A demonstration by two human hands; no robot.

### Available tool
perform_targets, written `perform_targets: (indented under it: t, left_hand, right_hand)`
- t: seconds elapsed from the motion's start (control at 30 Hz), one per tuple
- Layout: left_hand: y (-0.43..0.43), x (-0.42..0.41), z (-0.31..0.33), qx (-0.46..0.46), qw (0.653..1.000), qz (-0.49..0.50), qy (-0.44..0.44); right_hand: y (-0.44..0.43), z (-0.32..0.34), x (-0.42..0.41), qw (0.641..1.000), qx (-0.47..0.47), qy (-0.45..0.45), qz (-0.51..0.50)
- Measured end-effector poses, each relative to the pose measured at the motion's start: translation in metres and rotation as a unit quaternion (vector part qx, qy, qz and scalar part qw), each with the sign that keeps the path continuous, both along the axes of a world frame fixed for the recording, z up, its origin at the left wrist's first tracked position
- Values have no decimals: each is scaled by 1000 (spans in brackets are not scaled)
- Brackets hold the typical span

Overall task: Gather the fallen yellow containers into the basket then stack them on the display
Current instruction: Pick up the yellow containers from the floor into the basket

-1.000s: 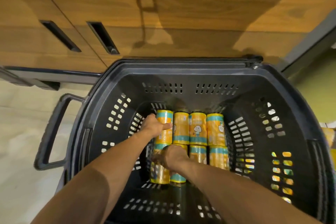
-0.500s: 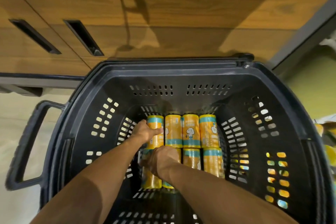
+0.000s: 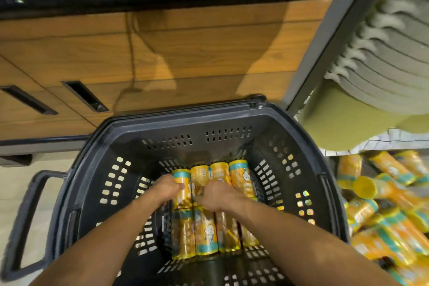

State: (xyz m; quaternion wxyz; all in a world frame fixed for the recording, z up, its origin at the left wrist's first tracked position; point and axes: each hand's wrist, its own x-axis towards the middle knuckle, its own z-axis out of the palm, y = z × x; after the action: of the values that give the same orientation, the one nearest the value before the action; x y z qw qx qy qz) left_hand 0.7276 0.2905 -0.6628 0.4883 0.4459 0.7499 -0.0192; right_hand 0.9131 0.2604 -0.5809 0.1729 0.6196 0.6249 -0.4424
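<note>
1. The yellow containers (image 3: 205, 232) lie on their sides on the floor of the basket (image 3: 185, 121). They form a far row and a near row of four each, packed side by side and touching.
2. The left hand (image 3: 169, 189) grips the far-left container (image 3: 182, 177) of the far row. Its fingers curl over the outer side and the thumb lies across the top.
3. The right hand (image 3: 219, 196) sits just beside it, over the second and third containers of that row, with fingers bent downward. Blur hides whether they clamp one or only press, so I cannot tell.
4. The step in hand looks like squaring up this bottom layer. To do it well, push the end container inward against its neighbours while the other hand holds the row down, so nothing pops up.
5. These are smooth, round tubes and will likely roll. Keep their long axes parallel and the ends butted against the near row, which leaves grooves for a second layer to sit in.
6. Release one hand at a time, and check that the row holds before letting go.
7. A jumbled pile (image 3: 390, 223) of the same containers lies outside the basket to the right, so the gathering appears far from done. A flat first layer will save room.
8. The basket stands close to a wooden cabinet (image 3: 185, 53), with its handle (image 3: 25, 223) out to the left.
</note>
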Motion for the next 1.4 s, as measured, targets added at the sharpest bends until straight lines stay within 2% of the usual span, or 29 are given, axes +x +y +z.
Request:
perform_targets:
  t: [0.07, 0.17, 0.27, 0.37, 0.47, 0.57, 0.8, 1.0, 1.13, 1.27, 1.4]
  left_hand:
    - [4, 28, 58, 58, 998, -2, -24]
    - [6, 77, 137, 117, 984, 36, -131]
    - [6, 125, 192, 206, 964, -11, -165]
    - [1, 175, 235, 292, 934, -79, -189]
    - [-21, 231, 261, 329, 903, -158, -227]
    - [-48, 289, 272, 335, 881, -196, -270]
    - [-132, 411, 257, 307, 851, -301, -302]
    - [-214, 489, 212, 263, 822, -407, -298]
    - [-256, 522, 169, 210, 813, -466, -278]
    - [-284, 531, 107, 160, 788, -535, -260]
    - [-306, 521, 49, 155, 765, -583, -226]
  right_hand:
    - [6, 31, 22, 997, 59, -1, -54]
    - [5, 77, 56, 978, 157, 31, -137]
    - [-7, 124, 101, 926, 254, 100, -261]
    - [-29, 165, 158, 858, 348, 137, -352]
    - [-63, 184, 218, 814, 390, 131, -410]
    - [-105, 184, 272, 763, 410, 131, -482]
    - [-231, 161, 361, 661, 449, 90, -595]
    - [-348, 111, 402, 593, 431, 38, -679]
    - [-412, 67, 408, 560, 391, 4, -731]
    - [-466, 21, 396, 533, 348, -5, -771]
    - [-509, -30, 373, 495, 303, -12, -815]
